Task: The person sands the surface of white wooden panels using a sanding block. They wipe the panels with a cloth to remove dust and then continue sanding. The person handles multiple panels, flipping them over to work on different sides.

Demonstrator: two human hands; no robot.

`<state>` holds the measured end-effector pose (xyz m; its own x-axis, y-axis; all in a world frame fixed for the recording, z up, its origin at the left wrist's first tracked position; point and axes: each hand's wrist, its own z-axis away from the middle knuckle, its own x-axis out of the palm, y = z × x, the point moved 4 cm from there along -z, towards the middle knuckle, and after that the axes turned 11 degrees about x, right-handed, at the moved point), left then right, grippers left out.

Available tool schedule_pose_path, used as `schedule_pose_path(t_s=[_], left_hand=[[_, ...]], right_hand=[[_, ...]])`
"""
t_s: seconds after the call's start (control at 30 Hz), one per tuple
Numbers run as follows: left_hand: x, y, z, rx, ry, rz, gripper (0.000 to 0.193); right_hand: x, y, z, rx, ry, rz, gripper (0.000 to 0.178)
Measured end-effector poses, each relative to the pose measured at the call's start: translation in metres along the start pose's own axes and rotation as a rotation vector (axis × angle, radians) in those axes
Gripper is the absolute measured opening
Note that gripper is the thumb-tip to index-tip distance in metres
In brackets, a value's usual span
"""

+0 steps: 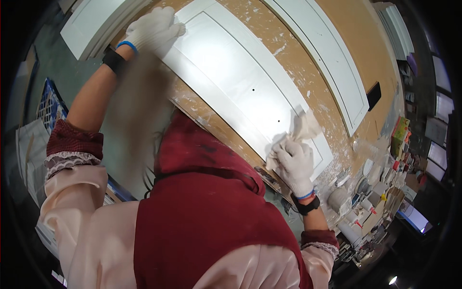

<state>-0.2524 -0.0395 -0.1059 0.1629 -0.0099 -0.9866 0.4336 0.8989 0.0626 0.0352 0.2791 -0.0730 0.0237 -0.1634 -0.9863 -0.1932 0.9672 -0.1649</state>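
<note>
A white cabinet door panel (219, 62) with a raised border and two small dark holes lies across the worktable in front of me. My left hand (154, 31), in a white knit glove, is closed over the panel's far left end, its fingertips at the edge. Near the opposite end, my right hand (294, 166), gloved the same way, grips a crumpled cream cloth (306, 126). Part of the cloth lies against the white surface beside one hole, and some pokes out below the fingers.
A second white panel (327, 58) lies farther back on the paint-spattered brown tabletop (269, 29), with a dark flat object (374, 96) beside it. More white panels (96, 26) are stacked at upper left. Bottles, tubs and tools (361, 207) crowd the right end, near a lit screen (415, 216).
</note>
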Motion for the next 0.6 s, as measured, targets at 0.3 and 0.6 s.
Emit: schedule_pose_path(t_s=[0.3, 0.6], left_hand=[[0.003, 0.002, -0.001, -0.007, 0.108, -0.007, 0.048], [0.001, 0.002, 0.003, -0.03, 0.054, 0.013, 0.047]], right_hand=[[0.022, -0.079, -0.135, -0.149, 0.139, -0.163, 0.016], [-0.002, -0.025, -0.043, -0.206, 0.071, -0.022, 0.019]])
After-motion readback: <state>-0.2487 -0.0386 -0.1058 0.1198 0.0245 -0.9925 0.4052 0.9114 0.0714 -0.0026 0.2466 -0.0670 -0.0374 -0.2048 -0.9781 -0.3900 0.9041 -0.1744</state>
